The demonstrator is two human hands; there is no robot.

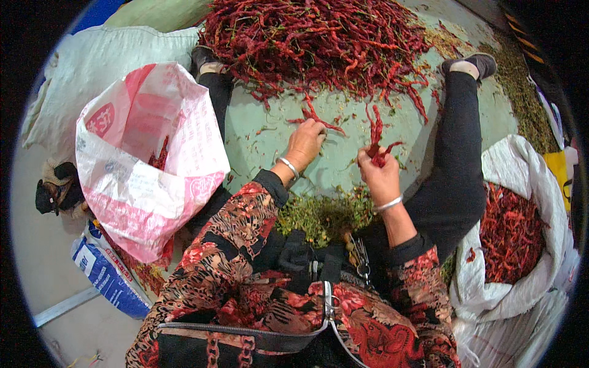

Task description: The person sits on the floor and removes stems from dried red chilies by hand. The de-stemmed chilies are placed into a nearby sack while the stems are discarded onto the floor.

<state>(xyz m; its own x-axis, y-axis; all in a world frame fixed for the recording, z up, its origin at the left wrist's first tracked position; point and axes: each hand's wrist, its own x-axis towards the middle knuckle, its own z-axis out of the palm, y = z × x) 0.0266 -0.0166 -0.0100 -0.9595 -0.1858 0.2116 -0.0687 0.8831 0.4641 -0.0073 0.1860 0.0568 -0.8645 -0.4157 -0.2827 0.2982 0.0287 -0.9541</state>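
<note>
Between my outstretched legs a large heap of dried red chili peppers (317, 41) lies on a pale green sheet (257, 152). My right hand (381, 170) grips a small bunch of dried chilies (376, 131), their tips sticking up and out to the side. My left hand (306, 142) is at a few loose chilies (313, 112) in front of the heap. Its fingertips are bent down over them and partly hidden, so a firm hold cannot be made out. Close to my lap, below both hands, sits a pile of green stems (329, 216).
At my left stands an open pink and white woven sack (152, 198) with some chilies inside. On the right an open white sack (547, 221) holds many chilies (511, 234). A blue and white bag (108, 271) lies at lower left. Dry plant debris (520, 87) covers ground beyond my right leg.
</note>
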